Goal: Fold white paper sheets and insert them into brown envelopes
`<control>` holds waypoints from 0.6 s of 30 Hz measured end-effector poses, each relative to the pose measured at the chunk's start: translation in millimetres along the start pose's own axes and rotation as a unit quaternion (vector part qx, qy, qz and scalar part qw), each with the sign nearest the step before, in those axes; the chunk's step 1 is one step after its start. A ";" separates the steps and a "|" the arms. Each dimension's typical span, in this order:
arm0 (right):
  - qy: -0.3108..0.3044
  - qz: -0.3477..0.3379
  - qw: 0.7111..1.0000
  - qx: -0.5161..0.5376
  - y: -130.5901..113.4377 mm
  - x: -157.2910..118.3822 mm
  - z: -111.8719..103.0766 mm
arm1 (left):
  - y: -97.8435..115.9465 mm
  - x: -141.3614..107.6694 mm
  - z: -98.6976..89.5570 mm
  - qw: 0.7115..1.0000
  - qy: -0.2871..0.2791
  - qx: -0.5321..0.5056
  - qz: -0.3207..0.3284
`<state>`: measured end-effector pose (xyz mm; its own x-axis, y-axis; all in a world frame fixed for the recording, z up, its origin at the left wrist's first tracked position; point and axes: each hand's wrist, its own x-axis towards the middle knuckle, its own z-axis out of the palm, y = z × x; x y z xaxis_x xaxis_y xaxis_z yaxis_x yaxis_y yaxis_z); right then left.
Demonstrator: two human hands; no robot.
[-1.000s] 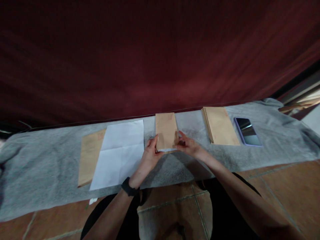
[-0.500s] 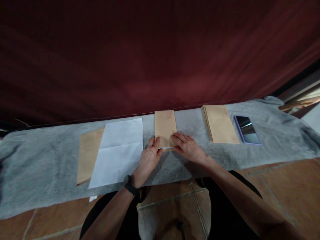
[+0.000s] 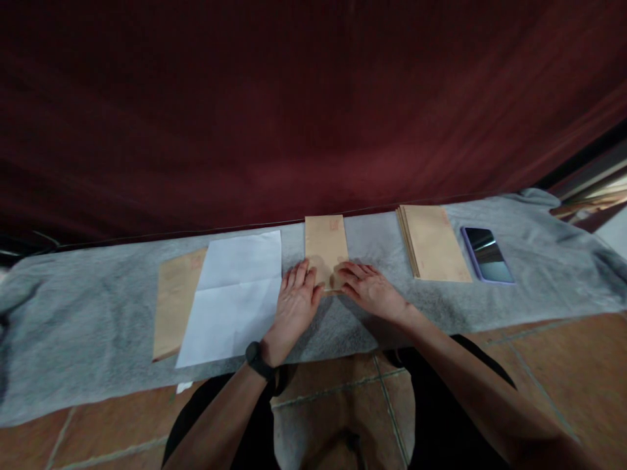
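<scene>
A brown paper envelope [image 3: 325, 237] lies upright before me on the grey cloth, a small red print at its upper right. My left hand [image 3: 296, 301] rests palm down at its lower left, fingers stretched out and the thumb on the envelope's bottom corner. At the lower right edge, my right hand [image 3: 369, 291] has its fingers bent and drawn together on the envelope, the thumb near the bottom edge. The fingers partly hide the envelope's lower end.
Left of the hands, a creased white paper sheet [image 3: 238, 300] overlaps another brown envelope [image 3: 174, 307]. To the right are a stack of brown envelopes [image 3: 435, 245] and a phone [image 3: 488, 256] in a purple case. Grey cloth [image 3: 88, 326] lies beneath everything, against a dark red backdrop [image 3: 294, 117].
My left hand has shifted slightly up with its fingers flatter. The white strip at the envelope's lower end no longer shows. The right hand has hardly moved.
</scene>
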<state>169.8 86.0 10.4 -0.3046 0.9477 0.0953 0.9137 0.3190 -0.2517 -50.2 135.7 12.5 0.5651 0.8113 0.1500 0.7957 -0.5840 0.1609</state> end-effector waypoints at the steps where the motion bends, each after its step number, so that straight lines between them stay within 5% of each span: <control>1: 0.002 0.000 1.000 0.003 0.3 0.6 0.1 | -0.2 4.4 3.2 1.000 0.008 -0.014 0.007; 10: 0.051 0.053 0.996 0.040 -8.4 10.7 19.2 | 4.0 41.4 33.8 0.995 -0.022 -0.074 0.060; 18: 0.049 0.008 0.997 0.054 2.6 5.5 19.1 | -1.0 51.6 40.7 0.963 0.089 -0.227 -0.113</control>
<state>165.4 92.2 -8.2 -0.2574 0.9489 0.1827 0.8826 0.3078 -0.3554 -13.0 179.3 -19.6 0.3102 0.9251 0.2191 0.6940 -0.3779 0.6128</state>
